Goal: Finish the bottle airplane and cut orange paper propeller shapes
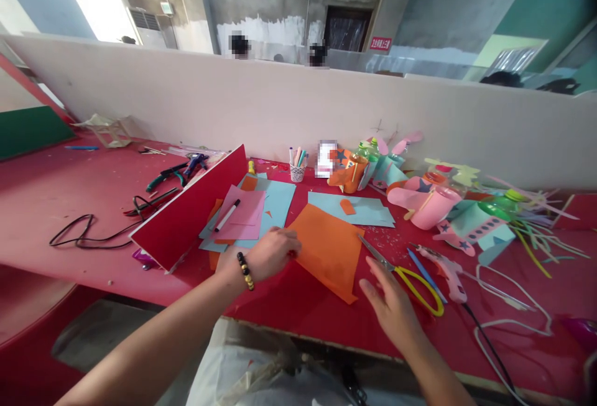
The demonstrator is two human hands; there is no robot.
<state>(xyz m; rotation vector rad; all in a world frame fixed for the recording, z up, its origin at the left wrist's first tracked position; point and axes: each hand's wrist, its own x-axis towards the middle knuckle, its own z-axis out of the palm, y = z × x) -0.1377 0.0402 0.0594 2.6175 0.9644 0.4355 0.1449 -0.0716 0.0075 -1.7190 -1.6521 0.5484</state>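
Frame ctr.: my L grip (276, 253), curled at orange sheet (326, 245), clamped or not I can't tell; lower R: my R grip (386, 299), apart, nr. scissors (396, 268).

orange paper (326, 247) — yellow-handled scissors (390, 265)

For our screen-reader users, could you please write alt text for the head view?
A person's left hand is at the edge of an orange sheet on a red table; the open right hand is near yellow-handled scissors. Beyond are decorated bottles.
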